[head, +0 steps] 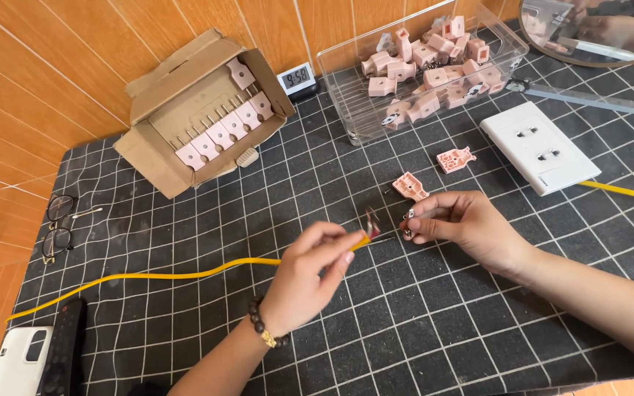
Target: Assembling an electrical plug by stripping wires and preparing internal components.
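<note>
The left hand [310, 275] is pinching the stripped end of a yellow cable [185, 274] between thumb and fingers, holding it just above the bench [420, 323]. The cable is trailing away to the left across the gridded mat. The right hand [464, 224] is gripping a small metal part [408, 216] in its fingertips, close to the cable end but not touching it; what kind of part it is, I cannot tell. A pink plug half [410, 186] is lying just beyond the right hand, with another pink piece [455, 158] farther back. Behind them a clear bin [346, 110] is holding many pink plugs, and a white socket plate [539, 147] is lying to its right. A cardboard box [203, 110] of pink parts is sitting at the back left, with glasses [60, 224] and a remote [64, 352] well apart at the left edge. Nothing is lying between the two hands.
</note>
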